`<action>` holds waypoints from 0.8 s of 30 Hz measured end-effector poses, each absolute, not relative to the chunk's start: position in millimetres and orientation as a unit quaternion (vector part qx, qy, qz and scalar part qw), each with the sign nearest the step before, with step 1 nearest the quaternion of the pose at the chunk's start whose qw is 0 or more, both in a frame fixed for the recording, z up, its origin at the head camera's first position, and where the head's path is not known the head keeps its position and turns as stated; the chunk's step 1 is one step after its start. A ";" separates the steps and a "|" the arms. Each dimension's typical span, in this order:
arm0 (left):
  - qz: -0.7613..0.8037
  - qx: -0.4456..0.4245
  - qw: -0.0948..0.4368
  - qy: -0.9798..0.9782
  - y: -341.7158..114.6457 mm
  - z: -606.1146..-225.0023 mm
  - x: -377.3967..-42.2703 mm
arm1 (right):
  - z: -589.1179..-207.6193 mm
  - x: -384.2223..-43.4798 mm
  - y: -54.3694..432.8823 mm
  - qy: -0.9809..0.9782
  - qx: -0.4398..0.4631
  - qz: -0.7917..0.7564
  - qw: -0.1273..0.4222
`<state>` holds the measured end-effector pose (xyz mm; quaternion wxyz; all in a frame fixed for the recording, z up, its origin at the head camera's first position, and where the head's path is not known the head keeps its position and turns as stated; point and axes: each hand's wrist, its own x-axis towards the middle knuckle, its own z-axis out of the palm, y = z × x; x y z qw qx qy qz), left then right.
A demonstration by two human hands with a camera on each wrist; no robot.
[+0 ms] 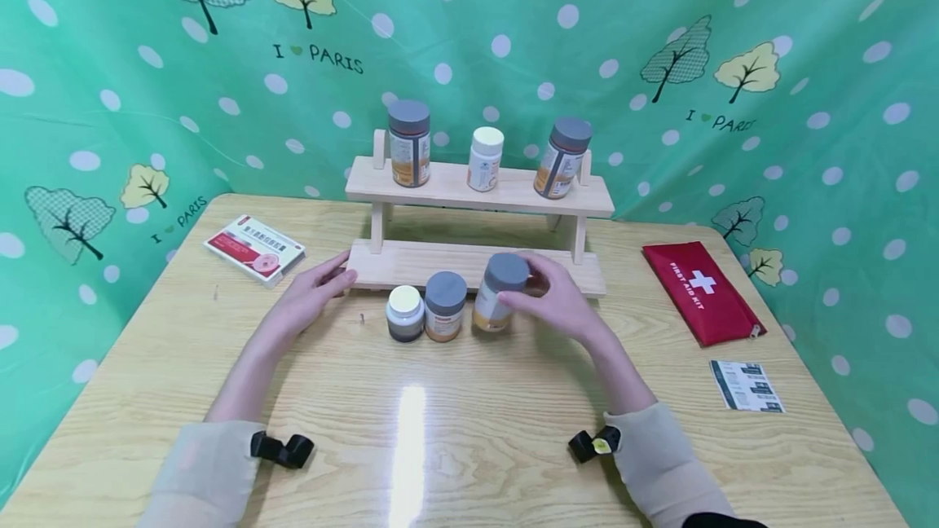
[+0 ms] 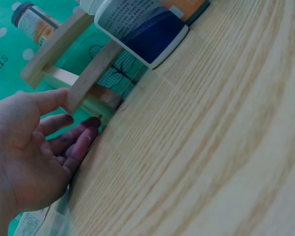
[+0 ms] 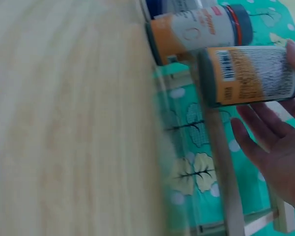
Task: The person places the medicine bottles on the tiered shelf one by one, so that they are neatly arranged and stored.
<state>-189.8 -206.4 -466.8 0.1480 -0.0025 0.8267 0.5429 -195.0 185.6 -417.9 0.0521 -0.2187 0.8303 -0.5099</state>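
Observation:
My right hand (image 1: 561,300) grips a grey-lidded supplement bottle (image 1: 491,308) by its upper part, tilted and raised off the table in front of the lower shelf. Its orange and white label with a barcode shows in the right wrist view. At the left end of the two-tier wooden rack (image 1: 469,263), my left hand (image 1: 311,293) holds the lower board's corner, thumb on the near side and the other fingers curled beyond it. Left of the held bottle stand another grey-lidded bottle (image 1: 444,308) and a small white-capped bottle (image 1: 405,314), close together on the table.
On the upper shelf stand two grey-lidded bottles (image 1: 409,145) (image 1: 563,160) with a white bottle (image 1: 485,160) between them. A medicine box (image 1: 254,249) lies at the left. A red first aid pouch (image 1: 700,292) and a blister pack (image 1: 747,387) lie at the right.

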 end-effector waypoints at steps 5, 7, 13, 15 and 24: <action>0.543 -0.001 0.145 0.827 -206.3 -466.2 -190.1 | -406.1 -196.4 198.1 0.802 -0.195 -0.564 0.024; 0.542 -0.001 0.145 0.828 -206.3 -465.9 -189.8 | -403.8 -197.4 203.0 0.797 -0.182 -0.576 0.014; 0.543 0.001 0.146 0.827 -206.2 -465.6 -189.4 | -403.3 -203.0 213.9 0.801 -0.142 -0.582 -0.007; 0.544 0.001 0.147 0.826 -206.2 -465.9 -189.6 | -403.8 -204.8 215.9 0.803 -0.134 -0.581 -0.014; 0.542 0.000 0.139 0.829 -206.1 -466.8 -189.8 | -406.9 -212.4 218.2 0.807 -0.081 -0.584 -0.036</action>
